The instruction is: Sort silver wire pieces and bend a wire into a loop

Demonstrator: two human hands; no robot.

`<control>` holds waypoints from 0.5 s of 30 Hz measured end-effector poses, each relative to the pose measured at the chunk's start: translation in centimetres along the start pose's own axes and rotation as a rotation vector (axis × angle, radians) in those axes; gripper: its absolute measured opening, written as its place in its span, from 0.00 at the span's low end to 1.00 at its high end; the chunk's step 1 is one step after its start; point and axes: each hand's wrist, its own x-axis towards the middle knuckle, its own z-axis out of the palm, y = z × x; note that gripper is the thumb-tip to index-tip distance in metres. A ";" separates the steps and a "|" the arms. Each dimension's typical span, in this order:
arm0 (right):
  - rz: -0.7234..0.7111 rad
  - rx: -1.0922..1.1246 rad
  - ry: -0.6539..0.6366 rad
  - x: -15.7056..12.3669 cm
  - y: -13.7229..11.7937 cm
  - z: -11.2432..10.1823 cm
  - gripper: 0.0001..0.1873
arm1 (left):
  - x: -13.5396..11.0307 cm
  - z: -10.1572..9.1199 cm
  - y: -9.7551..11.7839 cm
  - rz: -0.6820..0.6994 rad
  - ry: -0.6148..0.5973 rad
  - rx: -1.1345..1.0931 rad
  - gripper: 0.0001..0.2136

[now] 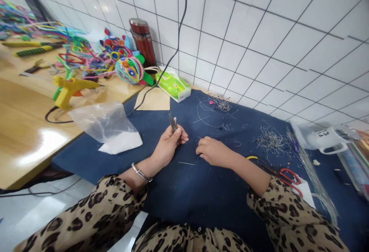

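My left hand (170, 140) is closed around a small dark metal tool (172, 121) whose narrow end sticks up above the thumb. Whether it is pliers or tweezers cannot be made out. Opposite it, my right hand (211, 151) rests low over the dark blue cloth (173, 198) with its fingers curled together. What those fingers pinch, if anything, is too small to see. A short straight piece of wire (186, 163) lies on the cloth below and between the two hands. Thin wire ends also show beside the right fingertips.
Tangled wire scraps (271, 138) lie at right, near red-handled scissors (290, 177) and a white cup (325, 138). Farther back are a wire bundle (223, 106) and a green tissue pack (174, 85). At left sit a plastic bag (106, 119) and a yellow glue gun (69, 90).
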 end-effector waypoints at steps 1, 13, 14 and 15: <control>-0.012 -0.025 -0.022 0.0 0.0 0.0 0.07 | 0.0 0.0 0.0 0.007 0.003 0.004 0.09; -0.176 -0.445 -0.041 0.1 -3.2 1.2 0.12 | -0.1 -0.2 0.3 0.047 0.017 -0.043 0.09; -0.195 -0.452 -0.044 0.3 -3.2 1.2 0.12 | -0.1 -0.2 0.3 0.050 0.015 -0.043 0.09; -0.215 -0.458 -0.047 0.5 -3.2 1.2 0.12 | -0.1 -0.2 0.3 0.053 0.012 -0.045 0.09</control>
